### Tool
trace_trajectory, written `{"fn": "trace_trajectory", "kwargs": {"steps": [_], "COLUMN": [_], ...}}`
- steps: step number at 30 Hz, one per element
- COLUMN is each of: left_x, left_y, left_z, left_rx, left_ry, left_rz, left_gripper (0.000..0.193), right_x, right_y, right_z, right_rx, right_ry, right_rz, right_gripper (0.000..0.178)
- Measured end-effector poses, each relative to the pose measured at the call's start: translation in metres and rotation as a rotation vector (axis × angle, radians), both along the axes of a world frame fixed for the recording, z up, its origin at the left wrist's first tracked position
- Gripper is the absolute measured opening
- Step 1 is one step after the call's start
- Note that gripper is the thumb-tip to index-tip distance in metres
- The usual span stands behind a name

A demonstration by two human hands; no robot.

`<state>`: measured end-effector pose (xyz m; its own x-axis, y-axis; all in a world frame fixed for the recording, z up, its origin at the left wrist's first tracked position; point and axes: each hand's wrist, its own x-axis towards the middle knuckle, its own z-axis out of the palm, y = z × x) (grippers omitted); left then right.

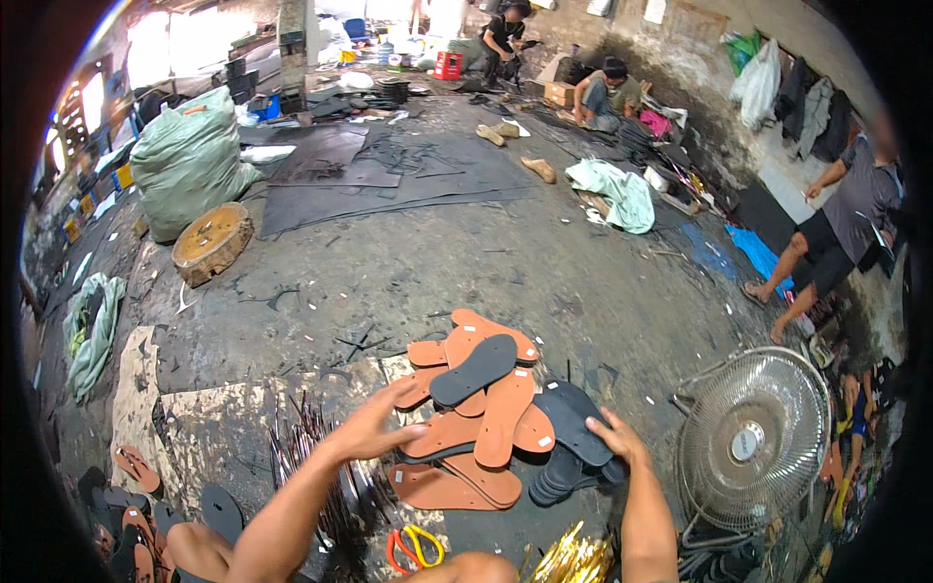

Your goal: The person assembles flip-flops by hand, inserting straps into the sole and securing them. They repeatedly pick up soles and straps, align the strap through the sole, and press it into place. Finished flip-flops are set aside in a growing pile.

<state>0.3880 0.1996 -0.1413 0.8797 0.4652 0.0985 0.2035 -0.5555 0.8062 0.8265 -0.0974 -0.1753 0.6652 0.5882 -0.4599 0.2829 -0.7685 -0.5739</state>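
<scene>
A heap of brown sandal soles, several with small white labels, lies on the floor before me. One black sole rests across its top. My left hand is at the heap's left side, fingers spread, the thumb over a brown sole's end. To the right of the heap is a stack of black soles, partly fanned out. My right hand rests against this stack's right edge with its fingers stretched out; their undersides are hidden. Neither hand visibly grips a sole.
Red-and-yellow-handled scissors, thin dark strips and gold strips lie close to me. A fan stands at right. Farther off are a wooden block, a big sack, black sheets and other people.
</scene>
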Motion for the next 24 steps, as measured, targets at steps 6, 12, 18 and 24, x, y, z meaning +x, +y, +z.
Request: {"fn": "trace_trajectory", "kwargs": {"steps": [6, 12, 18, 24], "left_x": [0.125, 0.094, 0.004, -0.145], "left_y": [0.025, -0.044, -0.105, -0.198], "left_z": [-0.076, -0.103, -0.027, 0.029], "left_rx": [-0.253, -0.019, 0.113, 0.042], "left_ry": [0.084, 0.243, -0.001, -0.003], "left_rz": [0.170, 0.280, 0.385, 0.268], "left_gripper": [0.096, 0.086, 0.073, 0.081], "right_x": [-0.073, -0.120, -0.210, -0.376], "right_y": [0.008, 0.009, 0.035, 0.071], "right_z": [-0.044, -0.037, 0.023, 0.041], "right_rx": [0.220, -0.115, 0.618, 1.001], "right_ry": [0.088, -0.065, -0.676, 0.547], "right_rz": [0.268, 0.170, -0.006, -0.207], "right_gripper": [0.104, 0.108, 0.063, 0.038]}}
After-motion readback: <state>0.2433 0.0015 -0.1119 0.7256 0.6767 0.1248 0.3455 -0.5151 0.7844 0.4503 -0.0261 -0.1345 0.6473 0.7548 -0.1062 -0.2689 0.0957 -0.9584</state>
